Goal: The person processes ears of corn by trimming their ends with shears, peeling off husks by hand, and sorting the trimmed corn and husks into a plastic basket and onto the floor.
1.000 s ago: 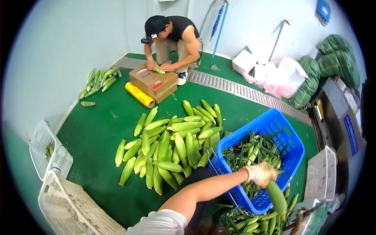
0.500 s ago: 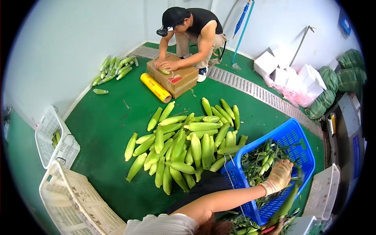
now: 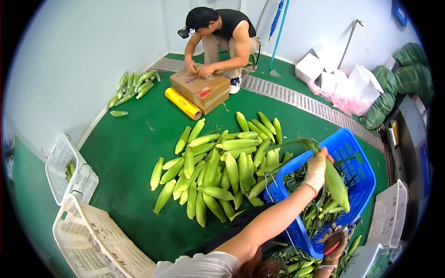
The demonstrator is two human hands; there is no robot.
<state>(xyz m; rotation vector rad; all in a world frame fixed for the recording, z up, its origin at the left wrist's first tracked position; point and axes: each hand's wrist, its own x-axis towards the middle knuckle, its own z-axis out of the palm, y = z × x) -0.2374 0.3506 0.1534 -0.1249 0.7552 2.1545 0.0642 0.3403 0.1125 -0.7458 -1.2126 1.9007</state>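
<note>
My left hand [image 3: 317, 168], in a pale glove, is closed around the leafy end of an ear of corn [image 3: 337, 186]. The ear, still in its green husk, hangs over a blue basket [image 3: 273, 192] holding torn husks and leaves [image 3: 320, 204]. Near the basket's front rim, my right hand [image 3: 337, 238] wears a dark, stained glove and is closed on red-handled shears [image 3: 332, 249]; their blades are hard to make out. More unhusked corn [image 3: 303, 268] lies below the basket, partly hidden by my arm. A large pile of trimmed corn [image 3: 213, 171] spreads over the floor to the left.
A co-worker [image 3: 232, 41] crouches at a cardboard box [image 3: 199, 88], handling an ear. A yellow film roll [image 3: 183, 103] lies beside it. Wrapped corn [image 3: 132, 85] rests by the wall. White crates [image 3: 106, 241] stand at left, another [image 3: 387, 213] at right; green sacks [image 3: 412, 78] sit behind.
My left hand has lifted the ear of corn up and across the basket, its tip now pointing down. My right hand with the shears has come into clearer view at the basket's front.
</note>
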